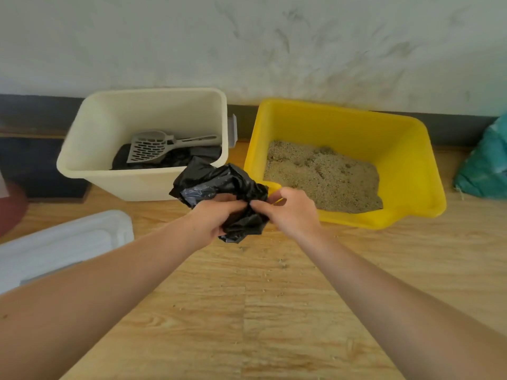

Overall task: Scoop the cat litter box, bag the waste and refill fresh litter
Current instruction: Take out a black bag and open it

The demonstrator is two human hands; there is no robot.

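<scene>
Both my arms stretched forward, my left hand [216, 219] and right hand [290, 212] pinching a crumpled black bag [219, 182] between them, above the floor, just before the yellow litter box [406, 149].

Wood-grain floor [274, 311], mottled white wall [247, 37]

Near floor [247, 311] bare wood w/ scattered grit, open for reach from the near side. Far side blocked by cream bin [142, 185] at left and yellow litter box [343, 218] at right, w/ only a narrow gap between them. Both sit against the wall [247, 37]. White lid [63, 242] fills the near-left, teal bag [485, 165] the far-right.
</scene>
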